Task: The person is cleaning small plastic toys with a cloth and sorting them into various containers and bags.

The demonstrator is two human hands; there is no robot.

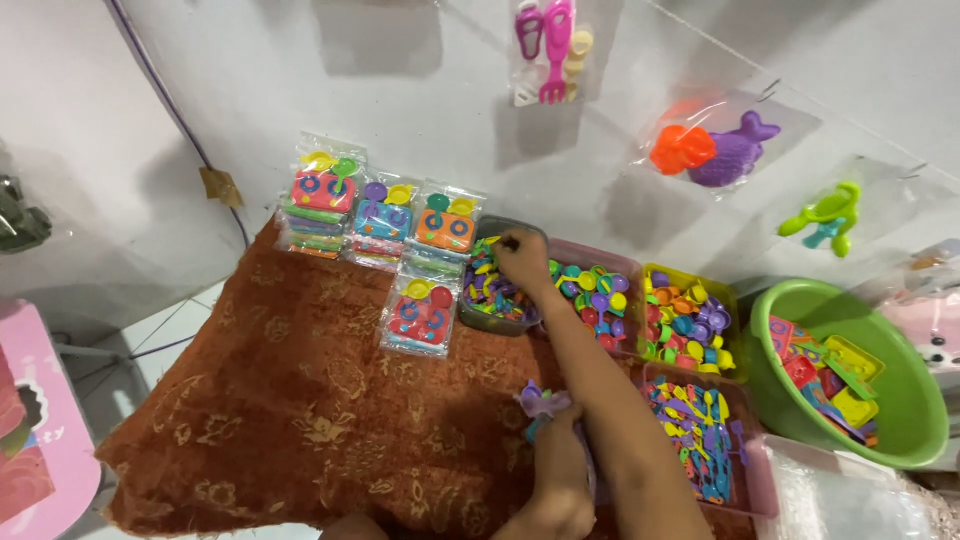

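From the head camera I see my right hand (522,258) stretched to the far side, its fingers pinched on a small piece inside the grey tray (480,232) of mixed colourful plastic parts; I cannot tell which piece it is. My left hand (562,470) is near me, over the brown patterned cloth (300,400), and grasps a purple plastic toy piece (540,402). To the left of the grey tray lie sealed toy packs (420,315). To the right stand a pink tray (592,290), a yellow tray (690,320) and a green basin (900,400).
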